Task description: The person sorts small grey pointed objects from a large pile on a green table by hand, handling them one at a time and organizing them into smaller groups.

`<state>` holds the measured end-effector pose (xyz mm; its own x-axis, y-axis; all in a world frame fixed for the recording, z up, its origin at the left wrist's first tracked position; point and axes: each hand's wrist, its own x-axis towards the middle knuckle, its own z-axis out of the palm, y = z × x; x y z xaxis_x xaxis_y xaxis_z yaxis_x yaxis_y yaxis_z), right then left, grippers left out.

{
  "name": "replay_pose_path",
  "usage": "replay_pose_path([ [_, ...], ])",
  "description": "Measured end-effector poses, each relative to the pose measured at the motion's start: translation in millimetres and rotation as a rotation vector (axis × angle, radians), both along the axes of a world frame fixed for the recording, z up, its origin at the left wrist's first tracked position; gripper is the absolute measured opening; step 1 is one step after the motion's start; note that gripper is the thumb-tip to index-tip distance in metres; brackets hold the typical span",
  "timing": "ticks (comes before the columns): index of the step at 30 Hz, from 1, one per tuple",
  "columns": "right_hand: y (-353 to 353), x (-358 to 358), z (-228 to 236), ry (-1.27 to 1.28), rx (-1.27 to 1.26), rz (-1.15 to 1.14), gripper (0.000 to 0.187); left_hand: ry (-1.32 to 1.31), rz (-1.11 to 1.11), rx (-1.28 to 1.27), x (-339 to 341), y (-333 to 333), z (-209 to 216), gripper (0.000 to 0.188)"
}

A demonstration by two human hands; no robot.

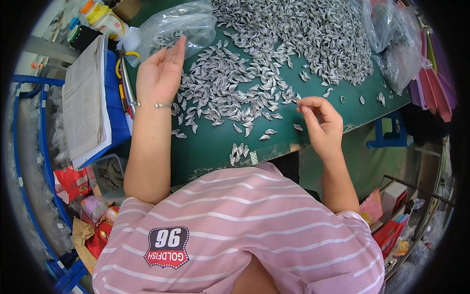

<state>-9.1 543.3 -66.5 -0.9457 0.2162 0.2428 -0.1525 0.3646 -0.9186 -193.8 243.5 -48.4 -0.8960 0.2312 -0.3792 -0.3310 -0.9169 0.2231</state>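
Small silver leaf-shaped metal pieces (pixel 220 88) lie in a loose heap on the green tabletop (pixel 205 152). A much larger heap of the same pieces (pixel 313 34) spreads behind it. My left hand (pixel 161 71) is raised at the heap's left side, open with fingers stretched out, beside a clear plastic bag (pixel 193 24) that has some pieces inside. At the heap's right edge, the thumb and forefinger of my right hand (pixel 323 122) pinch what looks like one small silver piece, mostly hidden by the fingertips. A few pieces (pixel 239 153) lie apart near the table's front edge.
Left of my left forearm are yellow-handled scissors (pixel 119 68), pens and a stack of papers (pixel 85 93) on a blue folder. Bottles (pixel 105 19) stand at the far left. Filled plastic bags (pixel 399 54) sit at the right. A blue stool (pixel 389 130) stands beyond the table's right edge.
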Motion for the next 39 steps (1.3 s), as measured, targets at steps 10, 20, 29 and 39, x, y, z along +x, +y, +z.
replay_pose_path([
  [10, -14.7, 6.0, -8.5, 0.024, 0.239, 0.095, 0.013, 1.215, -0.49, -1.567, 103.4, 62.2, -10.6, 0.012],
  [20, -31.8, -1.3, -20.8, 0.111, 0.507, 0.125, 0.027, 1.513, -0.229, -1.827, 121.9, 83.9, -44.3, 0.015],
  [29, -47.8, -6.7, -20.0, 0.034, 0.395, 0.134, 0.021, 1.498, -0.166, -1.869, 121.2, 82.6, -42.3, 0.018],
  [39, -46.9, -10.0, -20.6, 0.144, 0.543, 0.182, 0.016, 0.883, -0.404, -1.33, 121.1, 70.4, -26.8, 0.002],
])
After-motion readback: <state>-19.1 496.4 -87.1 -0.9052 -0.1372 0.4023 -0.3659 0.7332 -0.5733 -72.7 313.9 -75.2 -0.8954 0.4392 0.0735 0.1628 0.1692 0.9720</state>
